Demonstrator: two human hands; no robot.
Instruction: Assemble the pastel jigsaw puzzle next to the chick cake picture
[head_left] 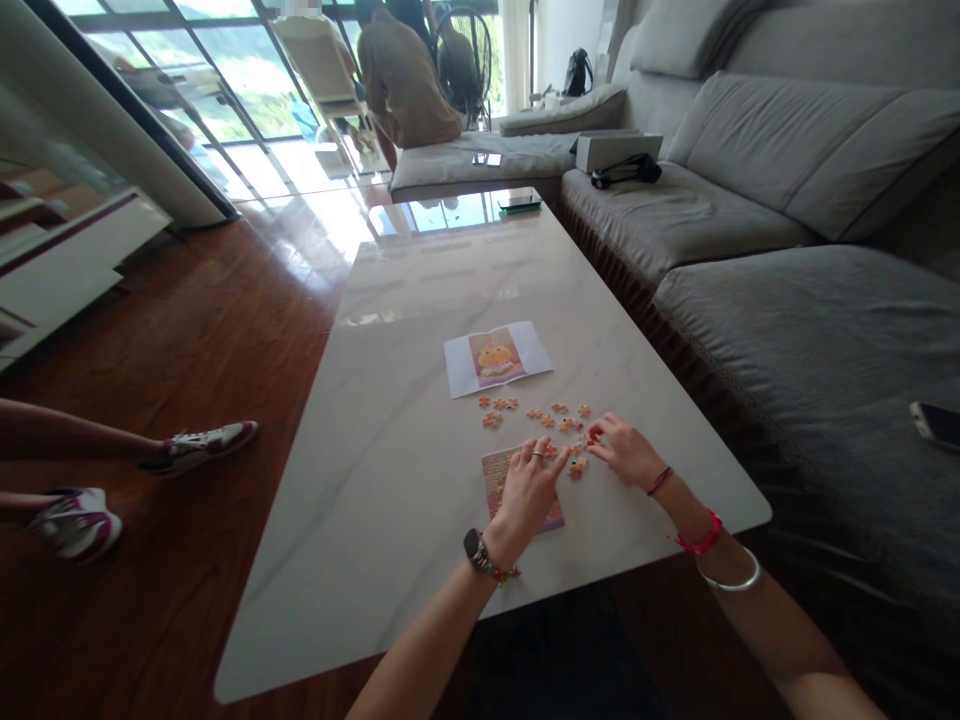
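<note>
Well inside table edges (600,570), fingers (604,424) touch puzzle pieces (582,441).

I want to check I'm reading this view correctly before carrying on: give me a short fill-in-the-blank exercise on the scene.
The watch is on the ____ wrist.
The left hand wears a ____ on one finger.
The silver bangle is on the ____ arm.
Near the right hand, loose puzzle pieces lie on the ____.

Missing words: left; ring; right; table.

Glare from far windows (241,88), dim foreground
</note>
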